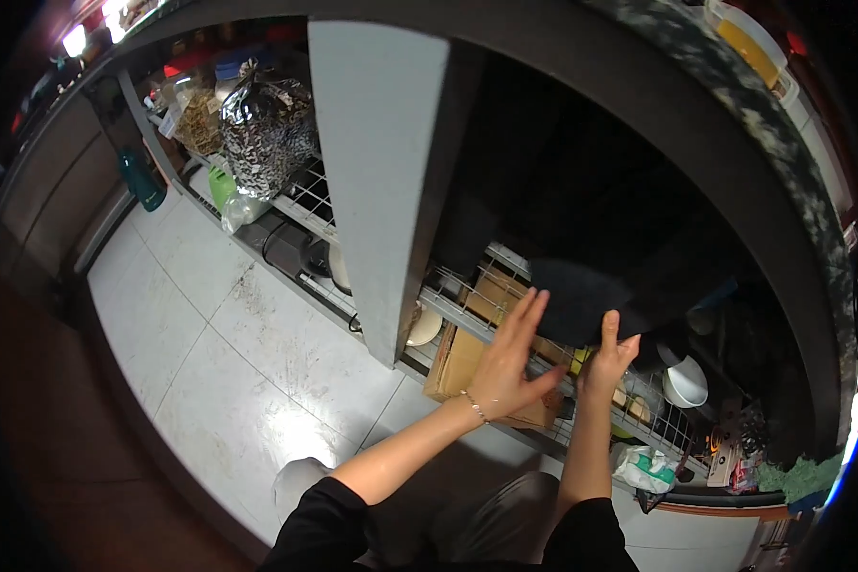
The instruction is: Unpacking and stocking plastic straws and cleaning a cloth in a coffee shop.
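Note:
A dark, flat, rounded object [579,304], perhaps a pan or lid, is tilted above the wire shelf inside the dark cabinet. My right hand [608,357] grips its near edge, thumb raised. At its left side my left hand [511,365] is spread, fingers apart and slightly blurred; whether the fingertips touch it, I cannot tell. Beneath my hands runs the wire shelf [465,309], with a cardboard box [457,361] under it. To the right of my right hand is a white bowl [685,382].
A grey upright panel [375,179] divides the cabinet. Left of it, a foil-like bag [264,136] stands on a wire shelf [304,214]. A green-and-white plastic package [647,468] lies low at the right. A dark green bottle [141,179] stands on the tiled floor [257,357].

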`<state>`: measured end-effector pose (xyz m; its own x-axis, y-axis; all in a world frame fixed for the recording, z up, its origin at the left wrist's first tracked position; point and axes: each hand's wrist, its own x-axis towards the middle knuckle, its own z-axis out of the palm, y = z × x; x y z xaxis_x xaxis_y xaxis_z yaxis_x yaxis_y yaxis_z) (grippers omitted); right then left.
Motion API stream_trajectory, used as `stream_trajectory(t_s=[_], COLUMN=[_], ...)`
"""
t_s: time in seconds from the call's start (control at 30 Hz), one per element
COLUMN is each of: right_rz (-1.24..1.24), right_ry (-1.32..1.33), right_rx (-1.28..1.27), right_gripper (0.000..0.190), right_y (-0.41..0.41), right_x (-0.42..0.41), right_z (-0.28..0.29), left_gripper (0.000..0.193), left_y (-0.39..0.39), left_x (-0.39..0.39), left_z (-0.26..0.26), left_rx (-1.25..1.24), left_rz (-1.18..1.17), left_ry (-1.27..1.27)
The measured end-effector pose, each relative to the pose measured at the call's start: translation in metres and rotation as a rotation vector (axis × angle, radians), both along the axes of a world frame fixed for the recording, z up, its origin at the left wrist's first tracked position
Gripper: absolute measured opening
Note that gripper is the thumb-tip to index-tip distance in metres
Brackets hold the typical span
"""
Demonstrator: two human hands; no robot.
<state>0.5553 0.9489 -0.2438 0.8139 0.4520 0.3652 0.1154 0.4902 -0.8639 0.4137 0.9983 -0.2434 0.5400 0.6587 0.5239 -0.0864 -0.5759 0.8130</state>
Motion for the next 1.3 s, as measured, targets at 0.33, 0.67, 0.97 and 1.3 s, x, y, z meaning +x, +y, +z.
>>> stream_trajectory(t_s=[0.33,0.67,0.97,1.3], right_rz=[-0.132,0.009,-0.574,-0.214], right_ry=[-0.118,-0.213,-0.295,-1.452], right_rx=[-0.09,-0.19,-0.294,0.082], right_gripper=[0.039,0.054,0.072,0.025], right_y=[0.061,0.07,0.055,0.109], right_x=[-0.056,-0.028,-0.044,-0.228], right_z=[0.023,-0.019,-0.006,0.024], left_gripper=[0.091,0.079,0.019,0.043], left_y=[0.041,0.024,0.087,0.245], left_x=[0.004,-0.005,-0.122,-0.167], left_z=[0.013,0.019,-0.01,0.003], left_rx=[0.143,0.225,0.513,0.595], left_rz=[0.26,0.359,0.497,0.796], left_ry=[0.013,0.24,-0.07,-0.11])
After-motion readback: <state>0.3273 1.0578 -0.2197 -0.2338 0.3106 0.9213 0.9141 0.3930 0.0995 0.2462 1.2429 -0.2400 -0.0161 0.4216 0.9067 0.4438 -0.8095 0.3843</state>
